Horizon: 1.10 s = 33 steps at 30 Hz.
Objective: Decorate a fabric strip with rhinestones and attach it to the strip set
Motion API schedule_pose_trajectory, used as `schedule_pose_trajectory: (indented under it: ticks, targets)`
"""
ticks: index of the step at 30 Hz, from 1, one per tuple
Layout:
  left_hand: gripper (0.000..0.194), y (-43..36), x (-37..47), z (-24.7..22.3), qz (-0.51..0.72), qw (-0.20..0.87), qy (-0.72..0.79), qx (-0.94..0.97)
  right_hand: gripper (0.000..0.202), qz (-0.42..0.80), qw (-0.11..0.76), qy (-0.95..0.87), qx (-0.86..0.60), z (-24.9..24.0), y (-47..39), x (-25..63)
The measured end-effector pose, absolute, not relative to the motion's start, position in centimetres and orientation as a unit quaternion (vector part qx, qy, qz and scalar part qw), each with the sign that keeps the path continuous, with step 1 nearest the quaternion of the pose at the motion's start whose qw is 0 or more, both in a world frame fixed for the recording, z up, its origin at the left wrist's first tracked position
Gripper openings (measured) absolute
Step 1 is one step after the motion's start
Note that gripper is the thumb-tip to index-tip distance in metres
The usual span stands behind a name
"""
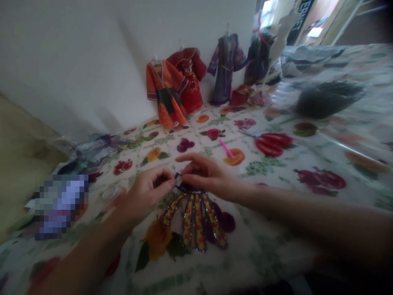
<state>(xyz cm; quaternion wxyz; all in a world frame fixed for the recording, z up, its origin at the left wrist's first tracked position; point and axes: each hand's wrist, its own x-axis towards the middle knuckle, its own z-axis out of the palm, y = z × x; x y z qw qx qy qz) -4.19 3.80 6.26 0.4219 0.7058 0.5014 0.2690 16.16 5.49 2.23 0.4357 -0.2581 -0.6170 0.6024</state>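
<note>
Both hands meet over a small doll-sized garment piece (196, 221), a dark band with several patterned, sequin-edged strips fanning down onto the tablecloth. My left hand (153, 188) pinches the band's left end, where a small dark-and-white tab (178, 180) shows between the hands. From the right, my right hand (205, 174) closes thumb and fingers on the same band, its index finger stretched out above. Part of the band is hidden behind the right fingers. Beyond the hands lie a pink stick or pen (226, 149) and red-handled scissors (272, 142).
Small robes on stands, orange (167, 92), red (192, 82) and purple (227, 67), line the wall. A dark bundle in clear plastic (328, 98) lies at right. Plastic packets (92, 149) and a clear round ring or roll (109, 192) are at left on the fruit-print tablecloth (267, 246).
</note>
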Motion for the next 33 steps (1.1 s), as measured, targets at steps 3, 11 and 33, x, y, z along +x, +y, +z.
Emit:
schedule_pose_trajectory:
  ticks: [3,11,33]
  targets:
    - [0.014,3.7,-4.2,6.3,0.27,0.423,0.497,0.708,0.041,0.613,0.429,-0.611,-0.258,2.2,5.5,16.1]
    - [0.014,3.7,-4.1,6.3,0.27,0.425,0.493,0.71,0.041,0.618,0.429,-0.605,-0.26,2.2,5.5,16.0]
    - [0.027,2.8,-4.2,7.2,0.281,0.283,0.559,0.727,0.043,0.609,0.458,-0.592,-0.262,2.6,5.5,16.2]
